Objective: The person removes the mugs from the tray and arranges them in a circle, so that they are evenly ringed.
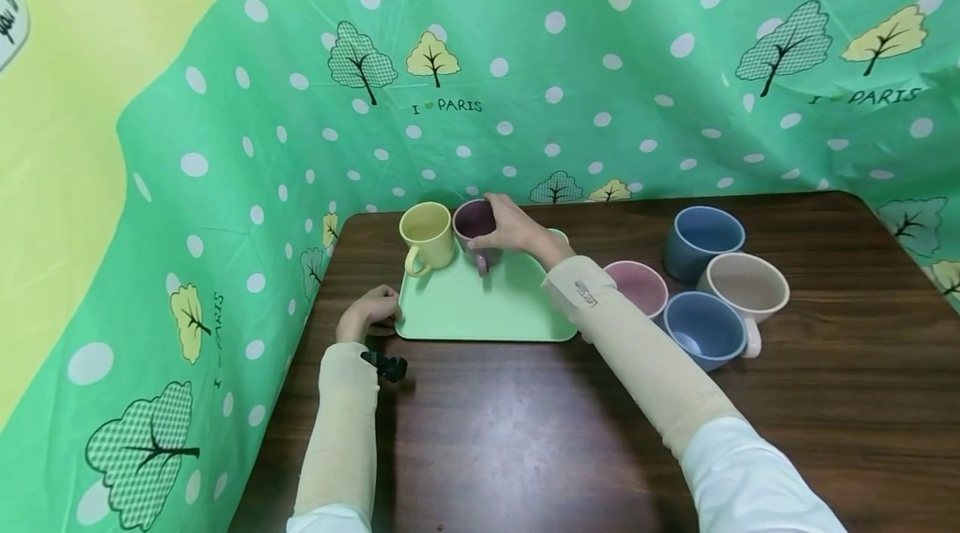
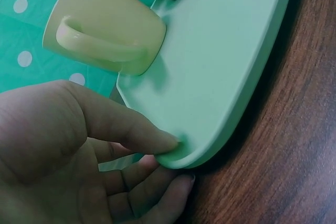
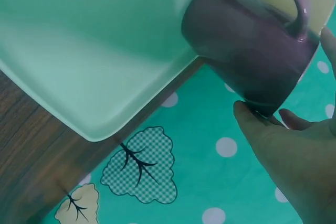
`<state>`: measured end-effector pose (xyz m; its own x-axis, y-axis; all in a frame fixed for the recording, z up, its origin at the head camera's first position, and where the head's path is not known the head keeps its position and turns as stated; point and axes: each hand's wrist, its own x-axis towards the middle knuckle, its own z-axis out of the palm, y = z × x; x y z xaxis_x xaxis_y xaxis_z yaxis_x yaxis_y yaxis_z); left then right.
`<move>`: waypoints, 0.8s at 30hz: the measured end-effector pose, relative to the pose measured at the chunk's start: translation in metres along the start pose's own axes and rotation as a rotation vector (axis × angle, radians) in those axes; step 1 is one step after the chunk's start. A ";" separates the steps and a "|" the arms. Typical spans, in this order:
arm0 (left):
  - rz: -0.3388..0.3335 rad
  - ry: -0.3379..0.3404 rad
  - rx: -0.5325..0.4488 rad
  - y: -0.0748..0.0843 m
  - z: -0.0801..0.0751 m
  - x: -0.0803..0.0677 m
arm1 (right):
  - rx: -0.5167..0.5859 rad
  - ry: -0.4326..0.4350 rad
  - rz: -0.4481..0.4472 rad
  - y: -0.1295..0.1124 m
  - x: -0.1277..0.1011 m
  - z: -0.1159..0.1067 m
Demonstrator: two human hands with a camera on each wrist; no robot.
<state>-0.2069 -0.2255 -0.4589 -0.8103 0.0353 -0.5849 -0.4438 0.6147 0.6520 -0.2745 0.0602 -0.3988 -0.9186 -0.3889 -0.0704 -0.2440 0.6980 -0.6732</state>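
Note:
On the light green tray, a purple mug stands by the back edge with its handle toward the front. My right hand holds it at the rim from above, fingers and thumb spread across the mouth. Beside it on the left is a yellow mug, upright at the tray's back left corner, handle facing front. With thumb on top and fingers beneath, my left hand pinches the tray's front left corner.
Right of the tray, a pink mug, two blue mugs, one at the back and one in front, and an off-white mug cluster on the dark wooden table. A green dotted cloth hangs behind.

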 end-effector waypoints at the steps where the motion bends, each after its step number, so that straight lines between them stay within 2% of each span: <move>1: -0.002 0.001 0.000 0.000 0.000 0.000 | 0.000 -0.005 0.001 0.000 0.001 0.000; 9: -0.006 0.009 -0.014 -0.001 0.000 0.000 | 0.020 -0.019 0.004 0.000 0.007 0.003; 24: -0.014 0.001 -0.040 0.000 0.001 -0.001 | -0.054 0.002 0.032 -0.002 -0.001 0.001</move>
<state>-0.2054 -0.2247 -0.4586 -0.8044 0.0260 -0.5935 -0.4699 0.5834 0.6624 -0.2732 0.0585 -0.3985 -0.9267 -0.3649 -0.0894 -0.2312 0.7414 -0.6299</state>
